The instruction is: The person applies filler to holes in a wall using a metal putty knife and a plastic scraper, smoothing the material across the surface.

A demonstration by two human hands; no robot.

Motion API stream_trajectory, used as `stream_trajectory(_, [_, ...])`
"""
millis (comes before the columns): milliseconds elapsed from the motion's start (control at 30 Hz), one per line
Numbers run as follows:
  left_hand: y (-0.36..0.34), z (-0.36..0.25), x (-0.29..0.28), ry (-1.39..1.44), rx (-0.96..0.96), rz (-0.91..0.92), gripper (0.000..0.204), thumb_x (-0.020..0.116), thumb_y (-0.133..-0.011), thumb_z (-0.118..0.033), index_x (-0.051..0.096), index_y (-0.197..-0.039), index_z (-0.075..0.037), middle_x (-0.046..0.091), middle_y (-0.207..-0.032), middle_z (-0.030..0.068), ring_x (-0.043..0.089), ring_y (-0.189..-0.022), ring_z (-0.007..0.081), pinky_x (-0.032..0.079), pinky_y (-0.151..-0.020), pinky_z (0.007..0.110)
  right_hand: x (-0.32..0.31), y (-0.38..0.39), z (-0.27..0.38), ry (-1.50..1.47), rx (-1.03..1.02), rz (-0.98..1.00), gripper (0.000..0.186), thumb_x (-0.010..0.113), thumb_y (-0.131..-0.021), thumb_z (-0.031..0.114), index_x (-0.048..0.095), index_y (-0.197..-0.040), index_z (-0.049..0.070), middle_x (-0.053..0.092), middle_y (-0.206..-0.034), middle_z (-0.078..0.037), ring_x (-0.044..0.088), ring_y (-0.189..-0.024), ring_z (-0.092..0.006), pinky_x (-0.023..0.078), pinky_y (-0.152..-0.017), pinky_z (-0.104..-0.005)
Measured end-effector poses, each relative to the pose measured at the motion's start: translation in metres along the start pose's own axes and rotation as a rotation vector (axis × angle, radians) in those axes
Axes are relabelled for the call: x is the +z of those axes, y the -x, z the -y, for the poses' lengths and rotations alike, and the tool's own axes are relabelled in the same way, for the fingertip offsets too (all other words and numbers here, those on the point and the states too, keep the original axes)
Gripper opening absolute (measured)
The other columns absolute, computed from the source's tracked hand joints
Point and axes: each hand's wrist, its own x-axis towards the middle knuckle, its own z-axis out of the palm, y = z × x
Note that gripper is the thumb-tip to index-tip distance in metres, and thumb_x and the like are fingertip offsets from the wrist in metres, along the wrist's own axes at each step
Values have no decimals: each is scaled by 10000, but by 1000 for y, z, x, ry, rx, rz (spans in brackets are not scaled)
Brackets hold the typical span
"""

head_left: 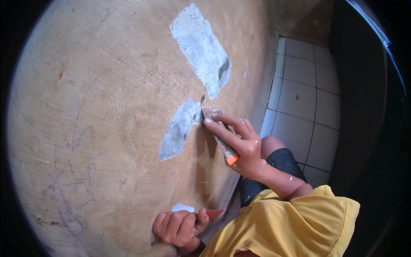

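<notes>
My right hand (244,147) grips a putty knife (223,144) with a worn, stained handle that ends in orange. Its blade meets the tan painted wall (107,107), right beside the upper right end of a curved grey bare patch (177,130). Small flakes of paint lift at that spot. Lower down, my left hand (176,227) is closed in a fist close to the wall. A flat, pointed reddish piece (215,213) sticks out past its thumb, and a small white shape (183,207) shows just above the knuckles; what the fist holds is partly hidden.
Above the curved patch is a larger, long grey bare patch (201,49) with jagged edges. Faint purple scribbles (70,192) mark the lower left wall. White floor tiles (295,98) run along the wall's foot on the right, past my bent knee (272,145). A dark surface (359,94) borders them.
</notes>
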Motion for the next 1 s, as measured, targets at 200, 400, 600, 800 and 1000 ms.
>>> stream_trajectory(200, [1, -4, 0, -26, 1, 15, 356, 648, -767, -222, 460, -493, -94, 414, -465, 23, 381, -376, 196, 257, -396, 316, -4, -9, -6, 9, 25, 20, 591, 702, -609, 56, 621, -1182, 170, 604, -1113, -71, 590, -768, -248, 486, -642, -325])
stream_trajectory(400, [4, -11, 1, -43, -20, -23, 373, 652, -773, -232, 449, -491, -96, 410, -465, 21, 376, -374, 192, 260, -394, 309, -8, 9, 4, -4, 50, 67, 592, 692, -613, 50, 616, -1188, 168, 609, -1072, -73, 587, -789, -252, 489, -662, -319])
stream_trajectory(600, [1, -8, 1, -26, -4, -3, 367, 654, -770, -215, 451, -491, -92, 413, -468, 24, 387, -380, 200, 271, -390, 313, -11, 4, 3, -38, 7, 35, 587, 664, -611, 22, 623, -1179, 168, 617, -1058, -52, 595, -773, -232, 489, -624, -299])
stream_trajectory(800, [0, 3, 6, -33, -12, 3, 355, 648, -775, -208, 465, -495, -87, 418, -468, 29, 386, -382, 208, 271, -392, 323, -2, 10, 5, -31, 39, 68, 593, 667, -604, 26, 623, -1179, 168, 622, -1050, -46, 597, -780, -237, 488, -634, -299])
stream_trajectory(1000, [2, -2, 1, -11, -16, -5, 363, 645, -781, -213, 464, -495, -81, 413, -463, 31, 380, -380, 209, 268, -396, 323, 2, 15, 4, 33, 28, 22, 601, 678, -605, 40, 617, -1188, 173, 616, -1073, -56, 593, -790, -243, 483, -631, -300])
